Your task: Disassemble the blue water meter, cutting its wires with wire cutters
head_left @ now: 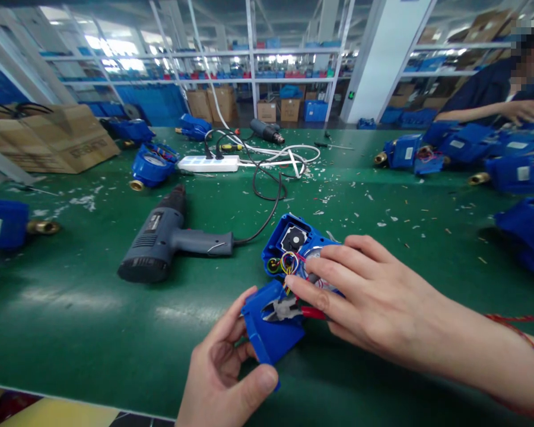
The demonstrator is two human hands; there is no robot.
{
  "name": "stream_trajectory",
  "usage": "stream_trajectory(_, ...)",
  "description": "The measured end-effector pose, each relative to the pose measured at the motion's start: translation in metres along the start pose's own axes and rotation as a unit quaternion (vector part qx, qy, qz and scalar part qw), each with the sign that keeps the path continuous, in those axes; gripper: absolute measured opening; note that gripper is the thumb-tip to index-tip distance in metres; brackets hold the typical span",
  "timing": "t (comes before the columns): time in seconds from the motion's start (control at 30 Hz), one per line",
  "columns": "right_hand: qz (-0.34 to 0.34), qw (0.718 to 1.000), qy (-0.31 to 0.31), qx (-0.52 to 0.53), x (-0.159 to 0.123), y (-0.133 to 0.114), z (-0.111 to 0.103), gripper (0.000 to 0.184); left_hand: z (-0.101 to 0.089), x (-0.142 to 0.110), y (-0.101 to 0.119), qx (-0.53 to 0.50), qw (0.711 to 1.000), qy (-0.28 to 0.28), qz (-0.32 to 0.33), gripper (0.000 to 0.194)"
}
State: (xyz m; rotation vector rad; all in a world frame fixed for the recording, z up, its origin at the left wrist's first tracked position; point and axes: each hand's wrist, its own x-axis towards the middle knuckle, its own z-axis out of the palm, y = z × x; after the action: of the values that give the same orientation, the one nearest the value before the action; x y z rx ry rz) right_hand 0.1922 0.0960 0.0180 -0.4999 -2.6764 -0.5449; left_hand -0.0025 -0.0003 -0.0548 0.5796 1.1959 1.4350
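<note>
On the green bench lies an opened blue meter housing [273, 240], with a black round part [294, 238] and coloured wires [289, 262] showing inside it. My left hand [229, 362] grips a blue plastic cover [273, 341] by its left edge, just below the housing. Red-handled cutting pliers [282, 309] are held in my right hand [360, 290], their jaws over the cover. The fingers of that hand also reach over the housing and wires, hiding its right part. Whether the fingertips pinch a wire is too small to tell.
A grey heat gun [160, 237] lies left of the housing, its cord running right. Behind are a white power strip [209, 163], another heat gun [267, 130] and several blue meters [153, 165]. A cardboard box [48, 139] stands left. At right, a person [485, 98] reaches toward more meters [465, 145].
</note>
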Motion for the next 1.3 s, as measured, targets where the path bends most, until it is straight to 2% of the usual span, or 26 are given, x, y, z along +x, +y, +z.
stream_trajectory(0.23,-0.044,0.999,-0.019,0.001,0.009,0.013,0.000,0.027,-0.001,0.000,0.001,0.054,0.998,0.003,0.014,0.081)
stream_trajectory(0.43,-0.050,0.999,-0.001,-0.003,0.005,0.010,0.008,0.028,0.000,0.001,0.001,0.057,0.998,0.016,0.035,0.077)
stream_trajectory(0.6,-0.023,0.999,0.030,0.009,0.001,0.004,0.012,0.029,0.004,0.001,0.003,0.000,1.000,0.010,0.024,0.077)
stream_trajectory(0.7,-0.003,0.999,0.028,0.023,-0.004,0.002,0.013,0.028,0.008,0.000,0.005,-0.034,0.999,0.003,0.006,0.080)
stream_trajectory(0.87,0.047,0.997,0.022,0.050,-0.018,0.006,0.011,0.024,0.006,0.001,0.003,-0.028,1.000,0.013,0.004,0.086)
stream_trajectory(1.03,0.113,0.987,0.041,0.104,-0.029,0.011,0.004,0.030,0.002,0.003,0.000,-0.043,0.999,0.018,-0.012,0.087)
stream_trajectory(1.13,0.134,0.984,0.057,0.098,-0.031,0.011,0.001,0.031,0.002,0.003,0.000,-0.053,0.998,0.020,-0.017,0.089)
stream_trajectory(1.3,0.088,0.993,0.013,0.074,-0.025,0.007,0.001,0.033,0.003,0.001,0.000,-0.064,0.998,0.013,-0.022,0.085)
